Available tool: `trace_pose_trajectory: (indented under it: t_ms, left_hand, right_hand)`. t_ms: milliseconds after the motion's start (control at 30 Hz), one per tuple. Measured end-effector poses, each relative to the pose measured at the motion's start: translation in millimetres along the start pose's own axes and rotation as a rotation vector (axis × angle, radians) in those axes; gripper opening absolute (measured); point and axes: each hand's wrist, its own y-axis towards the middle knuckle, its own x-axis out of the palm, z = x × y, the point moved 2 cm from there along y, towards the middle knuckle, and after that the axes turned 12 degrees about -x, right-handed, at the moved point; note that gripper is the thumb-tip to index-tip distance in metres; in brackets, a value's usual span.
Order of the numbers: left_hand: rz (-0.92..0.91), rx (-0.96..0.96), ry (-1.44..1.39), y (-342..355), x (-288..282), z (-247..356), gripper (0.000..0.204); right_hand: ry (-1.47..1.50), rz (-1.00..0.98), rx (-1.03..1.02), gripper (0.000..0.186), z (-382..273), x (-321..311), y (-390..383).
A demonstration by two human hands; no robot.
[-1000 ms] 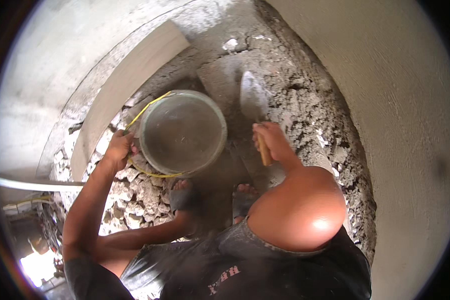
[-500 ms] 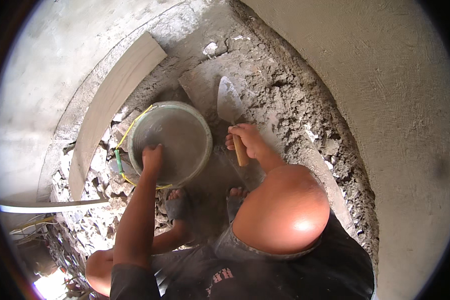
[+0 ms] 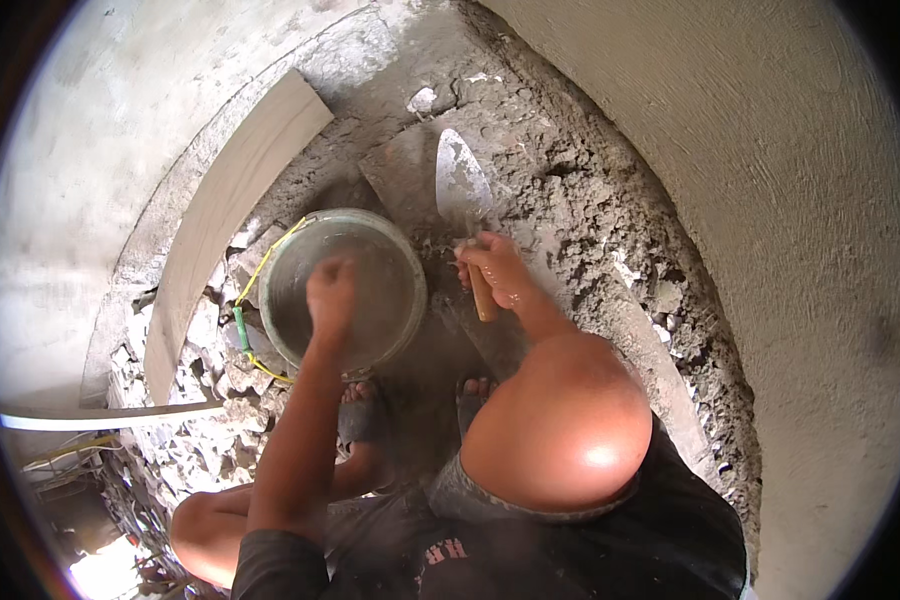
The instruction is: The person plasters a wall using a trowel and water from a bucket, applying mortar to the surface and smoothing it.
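Observation:
In my right hand is a pointing-type trowel, gripped by its wooden handle. Its pale, mortar-smeared blade points away from me, over the rubble. Wet specks show on my right wrist. To the left stands a round bucket with a yellow wire handle and a green grip hanging on its left side. Murky grey liquid or its shadowed inside fills most of the opening. My left hand is above that opening, fingers seemingly curled but smeared by motion. Whether anything is in them cannot be made out.
A long curved-looking board leans left of the bucket, over broken stones. Rough crumbled mortar lies along the plastered wall on the right. My sandalled feet are just below the bucket. A pale strip juts in at left.
My left hand has risen out of the bucket's inside and shifted slightly right and away from me. The trowel blade has tipped a little farther forward, still in my right hand.

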Motion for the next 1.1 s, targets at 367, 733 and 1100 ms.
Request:
trace_pose_trajectory:
  t_ms: [367,733,1100]
  left_hand:
    - [-0.893,-0.047,-0.391,-72,52,80,0.028]
    - [-0.414,0.162,0.303,30,-100,144,0.035]
    - [-0.380,0.057,0.579,107,-237,102,0.041]
  right_hand:
    - [0.273,0.010,0.039,0.019,25,-6,1]
    - [0.094,-0.065,0.186,0.029,-20,-18,-73]
    - [-1.498,-0.436,-0.360,0.034,3,-122,-145]
